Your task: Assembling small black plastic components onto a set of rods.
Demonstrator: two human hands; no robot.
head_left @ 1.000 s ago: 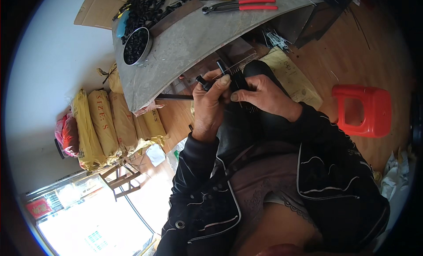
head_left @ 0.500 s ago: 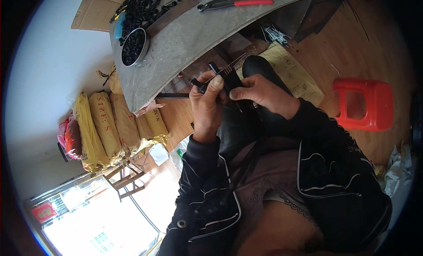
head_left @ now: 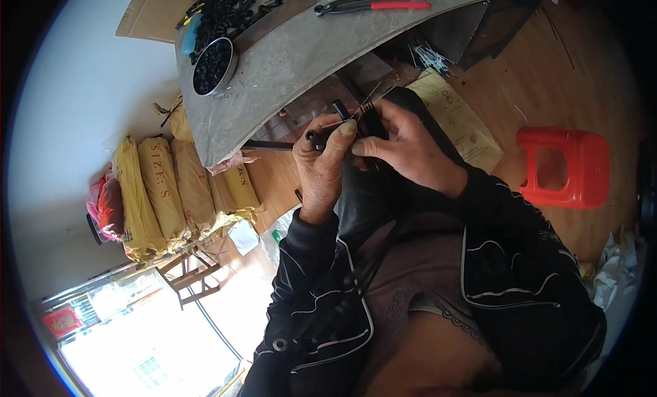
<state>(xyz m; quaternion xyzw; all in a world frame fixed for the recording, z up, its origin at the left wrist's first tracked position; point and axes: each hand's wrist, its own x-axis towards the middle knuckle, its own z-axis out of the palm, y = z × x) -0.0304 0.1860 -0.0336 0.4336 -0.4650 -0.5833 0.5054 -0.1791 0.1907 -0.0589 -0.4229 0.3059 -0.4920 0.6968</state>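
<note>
My left hand [head_left: 320, 170] is closed round a short black tube-like part [head_left: 315, 138], its round end showing past the fingers. A second black stub [head_left: 341, 110] sticks up beyond the thumb. My right hand [head_left: 414, 151] grips a dark bundle of narrow black strips [head_left: 370, 121], fanned like comb teeth at the top. The two hands meet above my lap, left thumb against the strips. Thin wire-like rods [head_left: 373, 92] poke out past the fingertips; which hand holds them I cannot tell. The fingers hide where the parts join.
Ahead, a grey worktop [head_left: 274, 75] carries a metal bowl [head_left: 231, 72] of small black parts, a heap of black pieces [head_left: 233, 12] and red-handled pincers [head_left: 373, 3]. A red plastic stool [head_left: 597, 164] stands at right. Yellow sacks [head_left: 161, 185] line the left wall beside a wooden stool [head_left: 191, 277].
My right hand has turned slightly, its fingers now higher behind the black strips. The black tube in my left hand now points its end more toward me. The view has shifted slightly.
</note>
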